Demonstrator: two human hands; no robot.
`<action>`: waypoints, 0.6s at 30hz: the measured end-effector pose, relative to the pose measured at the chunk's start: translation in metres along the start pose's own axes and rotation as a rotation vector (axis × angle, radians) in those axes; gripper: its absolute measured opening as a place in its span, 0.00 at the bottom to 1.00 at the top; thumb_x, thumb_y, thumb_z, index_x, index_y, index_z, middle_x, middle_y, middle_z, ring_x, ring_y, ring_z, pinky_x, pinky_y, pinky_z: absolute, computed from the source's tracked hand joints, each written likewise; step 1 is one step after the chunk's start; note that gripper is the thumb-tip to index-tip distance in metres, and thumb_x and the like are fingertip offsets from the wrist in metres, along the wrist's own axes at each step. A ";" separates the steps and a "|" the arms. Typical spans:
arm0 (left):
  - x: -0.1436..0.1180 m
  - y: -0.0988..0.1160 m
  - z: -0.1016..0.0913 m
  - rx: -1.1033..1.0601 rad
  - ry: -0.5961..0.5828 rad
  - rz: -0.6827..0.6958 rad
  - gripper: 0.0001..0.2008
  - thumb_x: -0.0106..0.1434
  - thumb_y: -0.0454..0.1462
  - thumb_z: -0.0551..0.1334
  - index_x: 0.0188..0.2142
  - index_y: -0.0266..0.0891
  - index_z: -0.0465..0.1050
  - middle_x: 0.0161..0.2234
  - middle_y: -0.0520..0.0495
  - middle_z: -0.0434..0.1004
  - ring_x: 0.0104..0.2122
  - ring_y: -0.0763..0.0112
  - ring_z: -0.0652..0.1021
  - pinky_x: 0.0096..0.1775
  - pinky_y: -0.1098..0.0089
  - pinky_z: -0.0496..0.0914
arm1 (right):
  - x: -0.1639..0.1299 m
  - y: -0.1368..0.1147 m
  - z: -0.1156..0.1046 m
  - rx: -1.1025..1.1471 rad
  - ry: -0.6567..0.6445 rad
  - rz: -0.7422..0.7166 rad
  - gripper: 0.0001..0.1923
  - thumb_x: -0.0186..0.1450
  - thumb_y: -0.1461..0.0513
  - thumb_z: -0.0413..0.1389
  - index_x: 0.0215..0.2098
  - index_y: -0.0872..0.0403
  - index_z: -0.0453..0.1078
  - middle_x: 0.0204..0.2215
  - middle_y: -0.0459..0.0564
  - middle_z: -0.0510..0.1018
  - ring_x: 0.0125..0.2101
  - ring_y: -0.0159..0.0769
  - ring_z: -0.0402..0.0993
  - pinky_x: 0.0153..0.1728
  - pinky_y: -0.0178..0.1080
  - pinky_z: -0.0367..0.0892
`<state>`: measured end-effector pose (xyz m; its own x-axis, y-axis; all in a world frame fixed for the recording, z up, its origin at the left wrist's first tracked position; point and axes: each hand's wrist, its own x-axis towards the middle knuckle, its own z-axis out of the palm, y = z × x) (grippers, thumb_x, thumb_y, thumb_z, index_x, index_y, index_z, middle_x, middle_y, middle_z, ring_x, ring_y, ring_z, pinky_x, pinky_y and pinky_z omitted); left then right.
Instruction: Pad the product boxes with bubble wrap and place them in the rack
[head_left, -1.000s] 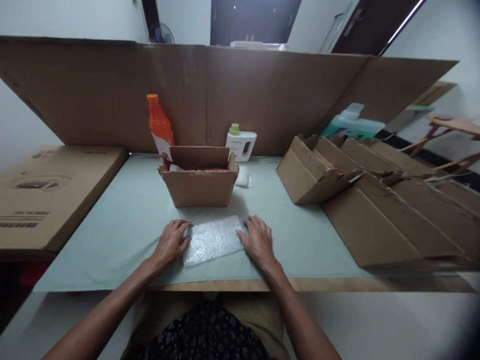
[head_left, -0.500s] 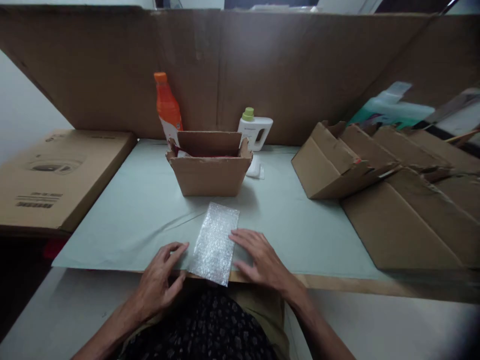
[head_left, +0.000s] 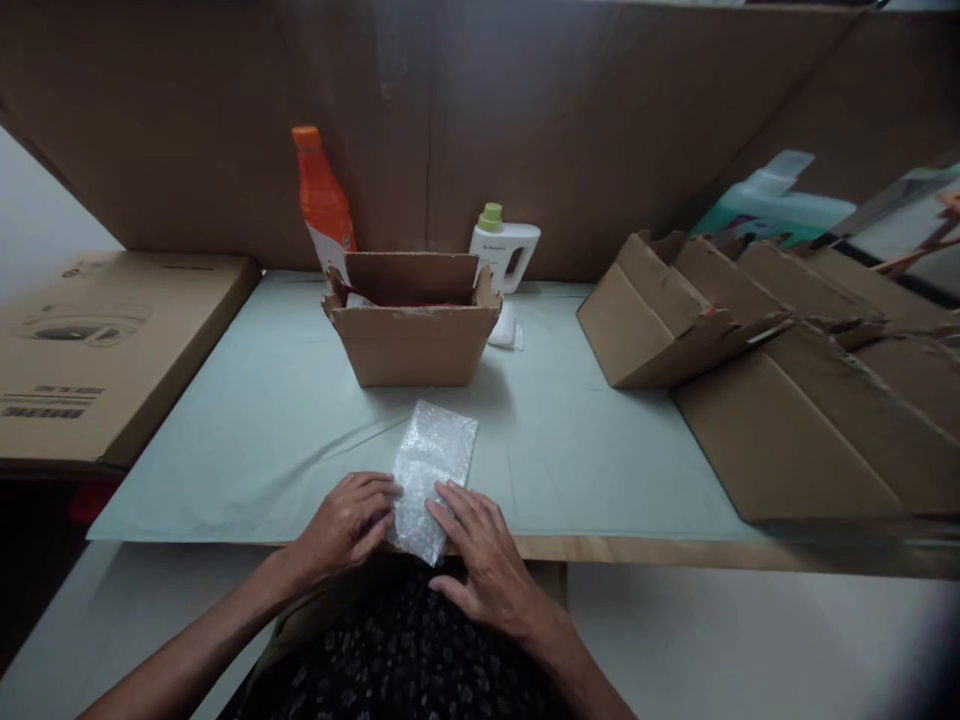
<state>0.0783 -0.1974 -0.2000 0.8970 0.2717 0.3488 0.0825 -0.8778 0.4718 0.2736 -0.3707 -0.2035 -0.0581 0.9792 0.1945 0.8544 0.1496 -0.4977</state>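
A clear bubble wrap pouch (head_left: 435, 445) lies flat near the table's front edge, its lower end reaching that edge. My left hand (head_left: 349, 525) is at the pouch's left side, fingertips touching its edge, thumb a little apart from the fingers. Across the lower right part of the pouch, my right hand (head_left: 484, 560) rests with fingers stretched out and thumb spread away. Neither hand grips anything. Just beyond the pouch stands a cardboard box (head_left: 420, 345) with a raised back flap; its contents are mostly hidden.
Behind the box stand an orange bottle (head_left: 324, 200) and a white bottle with a green cap (head_left: 504, 250). A small white packet (head_left: 504, 328) lies nearby. Several cut cardboard boxes (head_left: 780, 430) fill the right. A large flat carton (head_left: 97, 350) lies left. Cardboard walls (head_left: 525, 130) the back.
My right hand has moved left and down onto the pouch. My left hand has come right to the pouch's left edge. The view has tilted down slightly.
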 end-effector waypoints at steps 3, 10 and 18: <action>0.010 0.006 -0.001 -0.062 0.032 -0.044 0.07 0.65 0.31 0.58 0.37 0.40 0.74 0.43 0.44 0.82 0.49 0.59 0.78 0.50 0.55 0.72 | 0.008 -0.005 0.005 -0.025 0.062 -0.007 0.44 0.61 0.65 0.62 0.71 0.49 0.50 0.66 0.60 0.64 0.65 0.53 0.60 0.62 0.60 0.60; 0.003 0.003 -0.013 -0.130 -0.168 -0.046 0.23 0.61 0.43 0.67 0.54 0.41 0.70 0.55 0.38 0.75 0.54 0.52 0.74 0.54 0.49 0.69 | 0.008 0.000 0.004 -0.090 -0.016 0.001 0.33 0.60 0.67 0.61 0.63 0.52 0.62 0.65 0.61 0.66 0.64 0.54 0.62 0.59 0.62 0.62; -0.013 -0.005 -0.007 -0.122 -0.168 0.005 0.33 0.61 0.32 0.61 0.65 0.49 0.62 0.64 0.39 0.65 0.62 0.50 0.67 0.59 0.45 0.66 | 0.012 0.006 0.004 -0.043 0.041 -0.061 0.17 0.68 0.67 0.55 0.54 0.51 0.72 0.58 0.55 0.76 0.59 0.48 0.69 0.55 0.55 0.68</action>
<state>0.0631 -0.1941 -0.2013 0.9580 0.1885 0.2159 0.0337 -0.8222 0.5682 0.2759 -0.3574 -0.2073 -0.0897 0.9619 0.2584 0.8713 0.2015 -0.4475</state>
